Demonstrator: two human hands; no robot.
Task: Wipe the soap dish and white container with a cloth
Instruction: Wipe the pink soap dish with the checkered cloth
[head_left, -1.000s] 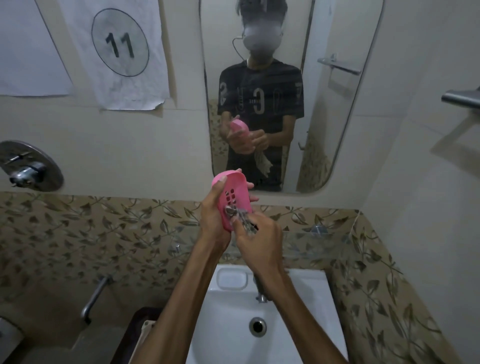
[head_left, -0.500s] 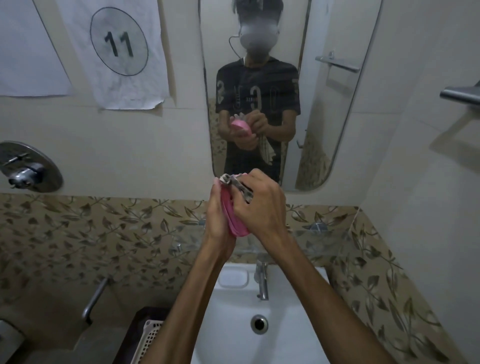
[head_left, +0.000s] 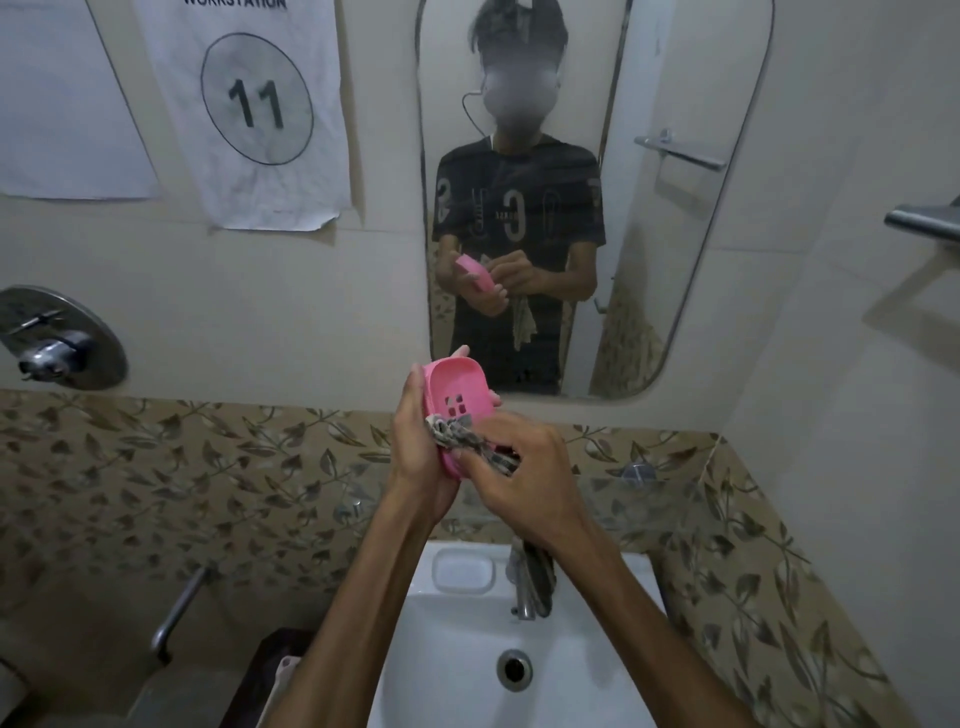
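Pink plastic filled the middle of my view: the soap dish (head_left: 457, 400) was held up in front of the wall, above the white sink (head_left: 452, 670) and just below the mirror (head_left: 592, 197). My left hand (head_left: 415, 457) wrapped around its left edge and back, fingers closed on it, with fingertips showing past the far rim. The dish was tilted so its hollow side faced me, the small drain slots visible near the centre.

My right hand (head_left: 524, 483) gripped a patterned grey cloth (head_left: 457, 439), bunched between thumb and fingers and pressed against the lower part of the dish's inside. A tail of the cloth hung down under my right wrist, in front of the tap (head_left: 522, 587).

I could not see the white container anywhere in the view.

On the wall to the left hung a paper sheet (head_left: 254, 114) with the number 11 in a circle, and a round chrome shower control (head_left: 57, 338) sat further left. A band of leaf-patterned tiles (head_left: 208, 467) ran behind my hands.
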